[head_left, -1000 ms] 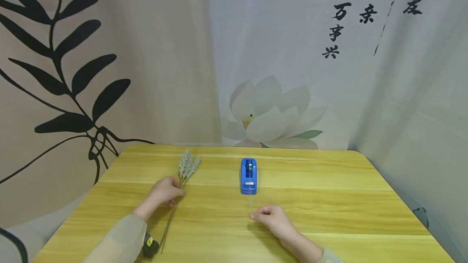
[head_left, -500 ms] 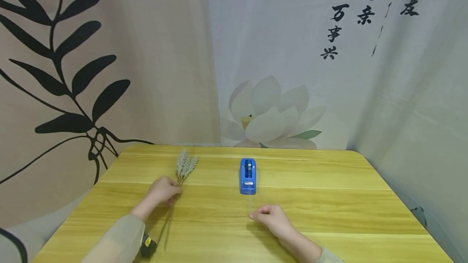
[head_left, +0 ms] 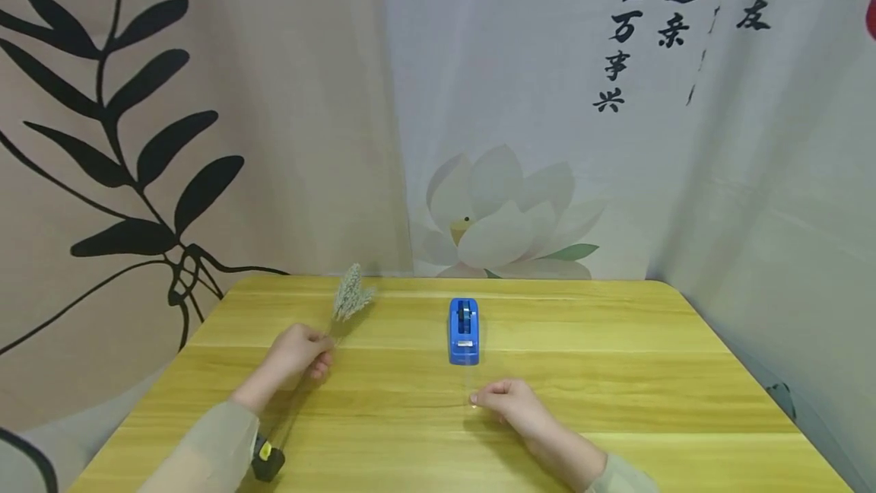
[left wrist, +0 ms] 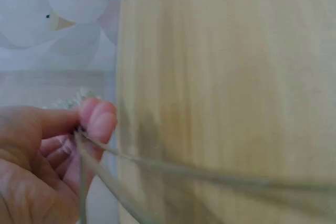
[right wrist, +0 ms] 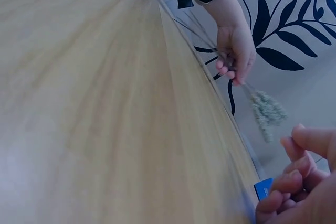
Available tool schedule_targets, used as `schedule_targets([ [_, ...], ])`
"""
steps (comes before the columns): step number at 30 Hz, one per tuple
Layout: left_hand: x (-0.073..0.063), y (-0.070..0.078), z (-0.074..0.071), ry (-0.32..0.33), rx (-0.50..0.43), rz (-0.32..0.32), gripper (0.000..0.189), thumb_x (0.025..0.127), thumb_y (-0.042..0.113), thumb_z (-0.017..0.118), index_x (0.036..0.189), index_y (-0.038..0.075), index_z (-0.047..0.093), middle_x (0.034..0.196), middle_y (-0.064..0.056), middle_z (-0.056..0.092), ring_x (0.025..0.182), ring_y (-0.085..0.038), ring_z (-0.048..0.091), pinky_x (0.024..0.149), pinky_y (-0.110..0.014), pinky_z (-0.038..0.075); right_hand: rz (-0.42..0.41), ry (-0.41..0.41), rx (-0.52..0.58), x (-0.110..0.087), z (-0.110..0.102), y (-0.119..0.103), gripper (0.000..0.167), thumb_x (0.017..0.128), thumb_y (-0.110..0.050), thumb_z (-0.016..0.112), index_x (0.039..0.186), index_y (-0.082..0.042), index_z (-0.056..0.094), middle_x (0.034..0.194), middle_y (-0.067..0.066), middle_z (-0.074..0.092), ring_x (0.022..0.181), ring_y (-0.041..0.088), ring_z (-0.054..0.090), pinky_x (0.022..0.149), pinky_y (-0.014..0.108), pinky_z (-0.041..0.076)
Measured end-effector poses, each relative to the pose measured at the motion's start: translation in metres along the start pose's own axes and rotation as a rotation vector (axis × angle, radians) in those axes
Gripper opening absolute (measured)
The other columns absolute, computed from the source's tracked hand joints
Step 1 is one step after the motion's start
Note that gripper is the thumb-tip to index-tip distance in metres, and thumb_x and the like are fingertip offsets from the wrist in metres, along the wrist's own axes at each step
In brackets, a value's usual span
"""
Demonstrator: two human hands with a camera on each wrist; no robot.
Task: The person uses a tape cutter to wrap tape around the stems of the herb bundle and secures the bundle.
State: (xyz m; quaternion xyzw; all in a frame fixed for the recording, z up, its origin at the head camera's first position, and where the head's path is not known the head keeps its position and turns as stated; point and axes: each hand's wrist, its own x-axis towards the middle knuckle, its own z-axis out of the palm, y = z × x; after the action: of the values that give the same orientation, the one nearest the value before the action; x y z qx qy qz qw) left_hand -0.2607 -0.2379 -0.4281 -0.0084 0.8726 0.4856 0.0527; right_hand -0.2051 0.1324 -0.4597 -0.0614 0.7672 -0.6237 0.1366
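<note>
Head cam: L hand [head_left: 296, 354] pinches sprigs [head_left: 351, 295] twd left edge of surface [head_left: 602, 371]; R hand [head_left: 515, 405] pinches tape [head_left: 468, 380]: best pulled taut w/o twisting.

- Head: farthest back, we look forward and down over the table [head_left: 582, 379].
- Left wrist: close at the left hand [left wrist: 39, 187], turned sideways.
- Right wrist: close at the right hand [right wrist: 310, 192], facing left.
- Head and left wrist share the printed flower [head_left: 503, 230].
</note>
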Motion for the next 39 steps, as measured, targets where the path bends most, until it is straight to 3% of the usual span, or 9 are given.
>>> schedule_targets([
  [7,-0.006,0.017,-0.007,0.103,0.037,0.128,0.03,0.1,0.026,0.055,0.102,-0.002,0.066,0.081,-0.011,0.063,0.057,-0.026,0.064,0.05,-0.035,0.054,0.007,-0.079,0.01,0.001,-0.01,-0.011,0.027,0.086,-0.019,0.07,0.091,0.008,0.068,0.053,-0.007,0.042,0.05,0.008,0.035,0.053,0.021,0.033],
  [12,-0.016,0.032,-0.005,0.141,0.08,0.283,0.03,0.1,0.033,0.053,0.096,0.006,0.064,0.076,-0.007,0.059,0.047,-0.019,0.051,0.043,-0.03,0.045,0.007,-0.105,0.013,0.004,-0.016,-0.02,0.031,0.087,-0.022,0.07,0.093,0.008,0.068,0.054,-0.007,0.043,0.05,0.007,0.035,0.053,0.021,0.033],
  [17,-0.027,0.046,0.002,0.142,0.13,0.437,0.026,0.101,0.035,0.052,0.094,0.013,0.065,0.08,-0.001,0.061,0.064,-0.013,0.049,0.056,-0.03,0.042,0.001,-0.124,0.005,0.006,-0.018,-0.027,0.027,0.088,-0.019,0.069,0.091,0.008,0.068,0.055,-0.005,0.044,0.05,0.008,0.035,0.052,0.023,0.032],
  [20,-0.035,0.053,0.008,0.066,0.12,0.487,0.024,0.102,0.031,0.051,0.102,0.014,0.067,0.083,0.003,0.06,0.075,-0.012,0.051,0.063,-0.032,0.043,0.005,-0.14,0.009,0.006,-0.019,-0.03,0.025,0.087,-0.018,0.069,0.089,0.006,0.068,0.055,-0.005,0.043,0.05,0.009,0.035,0.053,0.024,0.031],
  [25,-0.05,0.063,0.015,-0.153,0.084,0.509,0.03,0.105,0.026,0.042,0.106,0.01,0.067,0.07,0.0,0.046,0.059,-0.01,0.035,0.057,-0.028,0.039,0.01,-0.173,0.025,0.008,-0.021,-0.03,0.028,0.088,-0.018,0.068,0.094,0.009,0.068,0.054,-0.005,0.04,0.05,0.009,0.033,0.055,0.026,0.03],
  [28,-0.057,0.068,0.019,-0.304,0.07,0.513,0.033,0.106,0.025,0.038,0.101,0.008,0.065,0.079,-0.003,0.054,0.072,-0.013,0.048,0.071,-0.035,0.046,0.015,-0.2,0.042,0.009,-0.023,-0.031,0.029,0.09,-0.019,0.067,0.097,0.01,0.068,0.061,-0.003,0.047,0.051,0.009,0.032,0.057,0.027,0.031],
  [29,-0.059,0.069,0.02,-0.356,0.07,0.517,0.032,0.106,0.024,0.038,0.098,0.008,0.065,0.085,-0.003,0.058,0.078,-0.015,0.051,0.075,-0.038,0.046,0.015,-0.195,0.052,0.009,-0.024,-0.031,0.024,0.089,-0.016,0.065,0.089,0.008,0.068,0.061,-0.003,0.048,0.05,0.009,0.033,0.057,0.027,0.031],
  [34,-0.065,0.071,0.032,-0.582,0.069,0.601,0.028,0.106,0.021,0.041,0.096,0.013,0.066,0.095,0.005,0.064,0.084,-0.011,0.056,0.077,-0.035,0.05,0.02,-0.173,0.089,0.009,-0.027,-0.033,0.013,0.088,-0.009,0.061,0.078,-0.002,0.065,0.068,-0.001,0.059,0.054,0.006,0.047,0.054,0.02,0.042],
  [39,-0.072,0.073,0.058,-0.667,0.143,0.696,0.027,0.104,0.023,0.046,0.095,0.013,0.069,0.084,0.01,0.061,0.068,0.001,0.047,0.063,-0.021,0.047,0.038,-0.212,0.086,0.012,-0.03,-0.038,0.023,0.089,-0.017,0.066,0.093,0.005,0.07,0.066,-0.003,0.054,0.054,0.007,0.039,0.054,0.02,0.036],
])
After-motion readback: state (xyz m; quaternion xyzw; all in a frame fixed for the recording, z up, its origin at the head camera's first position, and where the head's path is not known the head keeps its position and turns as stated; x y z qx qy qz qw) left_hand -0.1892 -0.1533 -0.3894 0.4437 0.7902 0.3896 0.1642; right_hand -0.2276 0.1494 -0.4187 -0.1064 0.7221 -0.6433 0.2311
